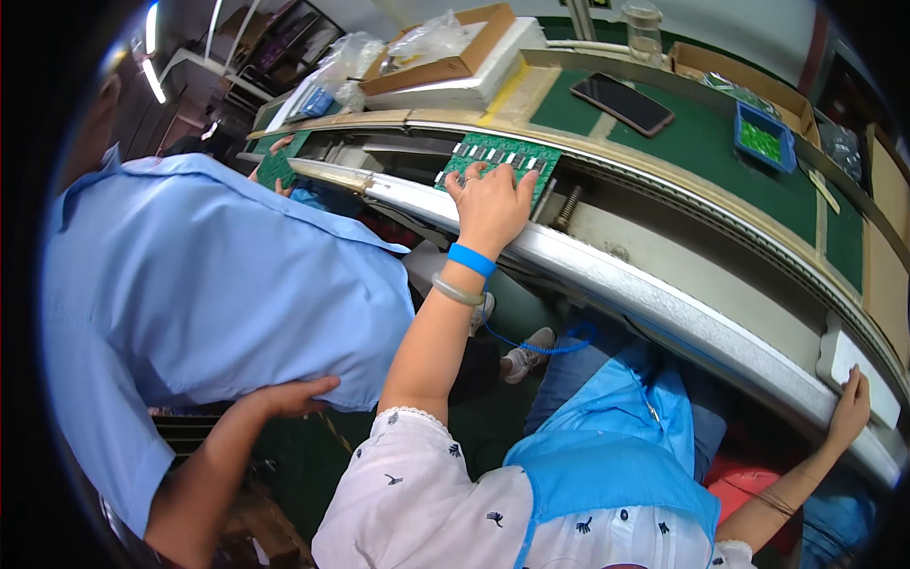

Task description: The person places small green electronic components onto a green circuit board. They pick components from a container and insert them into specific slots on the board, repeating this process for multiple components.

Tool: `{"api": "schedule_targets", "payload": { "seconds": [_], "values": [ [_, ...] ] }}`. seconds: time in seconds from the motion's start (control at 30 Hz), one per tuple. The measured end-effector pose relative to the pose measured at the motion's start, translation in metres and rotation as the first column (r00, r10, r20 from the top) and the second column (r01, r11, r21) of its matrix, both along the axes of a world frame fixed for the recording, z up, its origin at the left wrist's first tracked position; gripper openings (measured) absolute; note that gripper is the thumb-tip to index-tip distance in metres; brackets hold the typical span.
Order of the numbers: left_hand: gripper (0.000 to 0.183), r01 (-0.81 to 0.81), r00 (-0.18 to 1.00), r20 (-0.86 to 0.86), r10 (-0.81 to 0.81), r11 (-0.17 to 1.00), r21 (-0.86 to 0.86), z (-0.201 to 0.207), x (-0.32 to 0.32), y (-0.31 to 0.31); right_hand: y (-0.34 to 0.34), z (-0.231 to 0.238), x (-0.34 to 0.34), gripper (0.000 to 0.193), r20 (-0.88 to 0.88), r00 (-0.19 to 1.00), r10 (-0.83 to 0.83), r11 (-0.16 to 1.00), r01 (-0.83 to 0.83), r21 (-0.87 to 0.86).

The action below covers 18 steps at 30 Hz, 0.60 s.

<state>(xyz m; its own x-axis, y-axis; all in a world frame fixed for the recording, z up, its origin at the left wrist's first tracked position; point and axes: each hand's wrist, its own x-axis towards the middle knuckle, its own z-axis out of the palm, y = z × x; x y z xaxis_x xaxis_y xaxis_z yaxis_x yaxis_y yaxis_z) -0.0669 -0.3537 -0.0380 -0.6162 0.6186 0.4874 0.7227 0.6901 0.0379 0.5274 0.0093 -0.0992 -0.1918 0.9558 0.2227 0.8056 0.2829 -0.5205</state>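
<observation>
My left hand (pixel 493 209) reaches over a green circuit board (pixel 517 155) with a row of dark components and pale connectors. Its fingers are bent down onto the board's near part, the thumb apart on the right; the fingertips are partly hidden. The board spans the gap between the rails of a conveyor line. A blue band (pixel 472 259) and a pale bangle circle that wrist. Far to the right, my right hand (pixel 851 412) has its fingers against the near edge of a white flat block (pixel 861 375) lying across the rail, seemingly gripping it.
At left, a person in a blue shirt (pixel 227 275) stands close, a hand on another green board (pixel 277 169). Beyond the metal rail (pixel 645 284) lie a phone (pixel 623 102), a blue tray of green pieces (pixel 764 137) and a cardboard box (pixel 441 57). A coiled blue cord (pixel 559 348) hangs below.
</observation>
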Motion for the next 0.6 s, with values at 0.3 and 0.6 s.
{"api": "schedule_targets", "payload": {
  "seconds": [0.3,0.6],
  "values": [
    [0.031,0.532,0.790,0.219,-0.573,0.818,0.220,0.011,0.103,0.051,-0.019,0.019,-0.021,0.041,-0.028,0.996,-0.084,0.996,0.084,-0.007],
    [0.038,0.827,0.473,0.365,-0.802,0.547,0.129,0.025,0.176,0.117,-0.037,0.044,-0.049,0.030,-0.051,0.999,0.018,1.000,-0.019,-0.011]
  ]
}}
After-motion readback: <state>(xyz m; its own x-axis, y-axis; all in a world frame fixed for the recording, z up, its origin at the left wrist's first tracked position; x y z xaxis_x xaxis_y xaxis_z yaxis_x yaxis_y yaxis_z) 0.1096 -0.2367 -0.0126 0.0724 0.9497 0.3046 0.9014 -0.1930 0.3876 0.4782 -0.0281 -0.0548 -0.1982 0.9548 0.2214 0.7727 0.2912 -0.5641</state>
